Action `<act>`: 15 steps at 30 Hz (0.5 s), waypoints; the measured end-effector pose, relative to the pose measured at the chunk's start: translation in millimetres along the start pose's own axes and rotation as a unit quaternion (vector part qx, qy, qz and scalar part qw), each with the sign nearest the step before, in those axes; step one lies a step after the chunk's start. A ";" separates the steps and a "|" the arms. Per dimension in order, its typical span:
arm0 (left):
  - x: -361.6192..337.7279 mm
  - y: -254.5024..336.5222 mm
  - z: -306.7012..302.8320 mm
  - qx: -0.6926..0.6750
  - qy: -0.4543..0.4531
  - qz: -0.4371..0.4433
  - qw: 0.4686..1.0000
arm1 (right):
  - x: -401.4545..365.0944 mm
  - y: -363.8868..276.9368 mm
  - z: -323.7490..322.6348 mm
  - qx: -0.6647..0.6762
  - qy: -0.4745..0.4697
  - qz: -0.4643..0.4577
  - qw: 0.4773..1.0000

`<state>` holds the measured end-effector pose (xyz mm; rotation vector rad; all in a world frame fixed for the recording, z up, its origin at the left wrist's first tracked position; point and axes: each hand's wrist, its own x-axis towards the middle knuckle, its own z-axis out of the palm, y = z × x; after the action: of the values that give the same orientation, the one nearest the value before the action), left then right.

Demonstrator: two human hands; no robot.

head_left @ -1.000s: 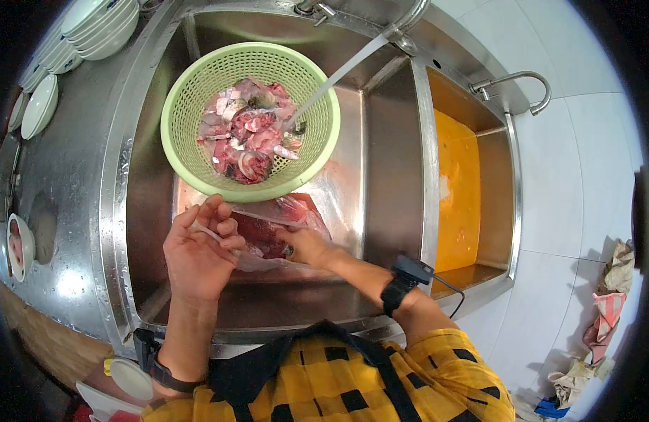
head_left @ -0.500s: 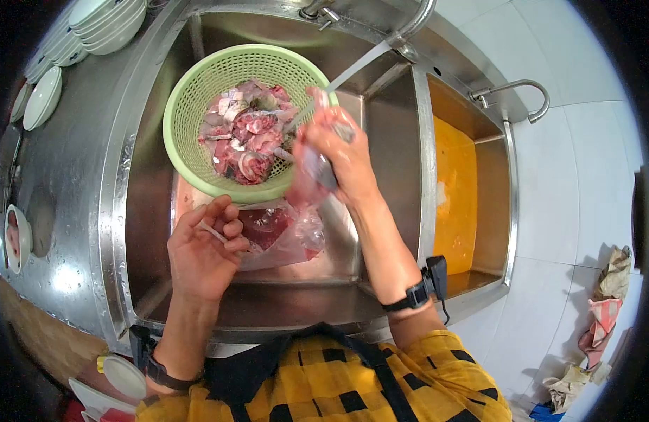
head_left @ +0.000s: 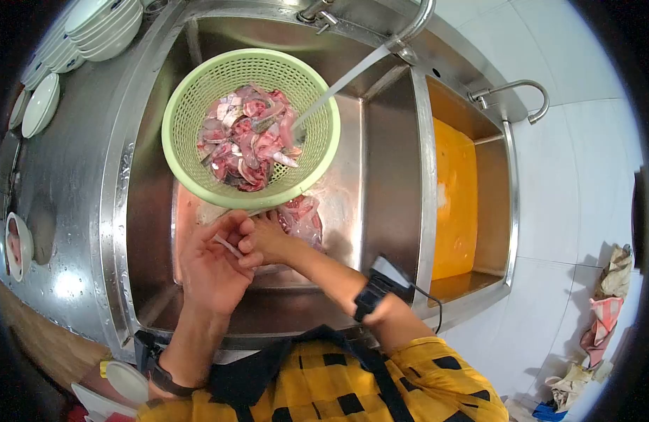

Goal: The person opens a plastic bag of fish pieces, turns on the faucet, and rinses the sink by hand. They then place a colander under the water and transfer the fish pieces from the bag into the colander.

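Curling our left hand (head_left: 219, 264) around the limp, clear plastic bag's (head_left: 307, 225) twisted edge, we have our right hand (head_left: 268, 238) back at its mouth, grip hidden. Just ahead, the green mesh basket (head_left: 171, 144) crowds us; smooth steel sink (head_left: 347, 204) opens rightward. Its glistening fish pieces (head_left: 248, 137) pile fuller than before.

Left hand: your bare left hand (head_left: 222, 264) is palm up, its fingers curled inward in a loose grip, fingertips toward 1 o'clock.
Left arm: your bare left forearm (head_left: 198, 334) points to 12 o'clock, slightly toward 1.
Right hand: your bare right hand (head_left: 274, 241) is back up, pointing to 10 o'clock, its fingertips partly hidden.
Right arm: your bare right forearm (head_left: 328, 274) slants up toward 10 o'clock.
Spacing: your hands overlap in view; contact is unclear.
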<state>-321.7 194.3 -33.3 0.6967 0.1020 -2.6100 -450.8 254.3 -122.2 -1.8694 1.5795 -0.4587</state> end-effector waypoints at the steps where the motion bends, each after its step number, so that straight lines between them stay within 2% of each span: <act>1: -0.1 1.5 0.3 -0.005 -0.007 0.005 1.000 | 5.7 2.7 10.7 -0.025 -0.040 0.083 0.995; 2: -0.5 3.4 0.6 -0.010 -0.014 0.010 1.000 | 9.7 5.8 21.4 -0.049 -0.081 0.166 0.981; 6: 0.0 11.0 0.4 -0.025 -0.032 0.027 0.999 | 0.9 20.1 64.7 -0.115 -0.052 0.105 0.986; 8: -0.5 11.2 -1.8 -0.035 -0.022 0.014 0.999 | -8.5 21.9 73.5 -0.091 -0.167 0.069 0.979; 12: -0.4 8.1 -5.4 -0.034 0.001 -0.002 0.999 | -30.7 19.5 70.2 -0.048 -0.191 0.092 0.976; 15: -0.7 8.4 -1.4 -0.013 -0.002 0.007 1.000 | -39.5 24.2 64.8 -0.116 -0.165 0.124 0.972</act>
<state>-317.0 187.3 -33.8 0.6806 0.1291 -2.5930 -436.3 306.6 -180.5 -1.7682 1.6559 0.1481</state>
